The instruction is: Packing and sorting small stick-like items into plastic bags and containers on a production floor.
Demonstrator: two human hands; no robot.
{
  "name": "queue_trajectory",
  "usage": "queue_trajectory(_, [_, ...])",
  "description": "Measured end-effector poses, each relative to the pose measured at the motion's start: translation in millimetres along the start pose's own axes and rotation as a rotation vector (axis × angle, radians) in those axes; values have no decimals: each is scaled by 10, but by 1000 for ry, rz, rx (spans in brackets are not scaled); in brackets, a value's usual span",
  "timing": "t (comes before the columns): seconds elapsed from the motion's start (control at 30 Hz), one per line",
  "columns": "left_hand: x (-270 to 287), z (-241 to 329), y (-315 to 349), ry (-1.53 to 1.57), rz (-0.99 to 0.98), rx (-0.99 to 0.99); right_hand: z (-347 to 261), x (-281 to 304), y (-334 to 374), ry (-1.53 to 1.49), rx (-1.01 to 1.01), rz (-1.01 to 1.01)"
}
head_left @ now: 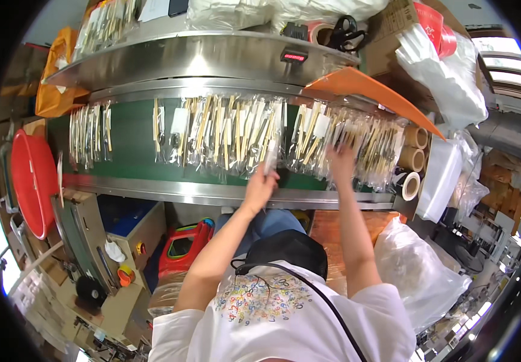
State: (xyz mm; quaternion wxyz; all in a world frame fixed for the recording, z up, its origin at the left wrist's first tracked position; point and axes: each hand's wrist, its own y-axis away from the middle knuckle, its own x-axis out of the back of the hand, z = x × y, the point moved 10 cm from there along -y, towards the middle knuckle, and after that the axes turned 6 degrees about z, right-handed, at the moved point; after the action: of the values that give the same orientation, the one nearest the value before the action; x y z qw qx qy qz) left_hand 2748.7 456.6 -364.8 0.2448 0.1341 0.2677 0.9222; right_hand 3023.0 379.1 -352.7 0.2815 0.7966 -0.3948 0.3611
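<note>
My left hand is closed at the near edge of a green conveyor belt, its fingers pinching a narrow clear plastic packet with something white inside. Farther right, my right hand reaches over the belt, touching or just above a dense row of clear packets. Motion smears its fingers, so I cannot tell what they grip. The packets hold thin wooden sticks and white and dark slips. A middle group of packets lies to the left of my left hand, and a smaller group at the belt's left end.
A metal rail runs along the near side. Behind the belt rises a steel ledge with a small red display. An orange sheet leans over the right end, near cardboard rolls. A red basin stands at left.
</note>
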Motion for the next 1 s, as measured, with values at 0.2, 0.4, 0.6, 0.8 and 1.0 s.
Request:
queue_trajectory(0.2, [1917,-100,-415,-255,594,-133,712,205,-832,536,-60,240])
queue_trajectory(0.4, [3505,-175,-914,-841,780,-135,792,48,-970,619,-229,-34])
queue_trajectory(0.6, [3201,-137,-1418,-898,618,-275,532,-335,-843,402,-43,28])
queue_trajectory(0.8, [2356,-212,-1355,-665,332,-55,-751,-1228,-95,235,131,67])
queue_trajectory(1.0, [2477,-278,-1393,-709,284,198,-1129,-1472,194,-229,36,-133])
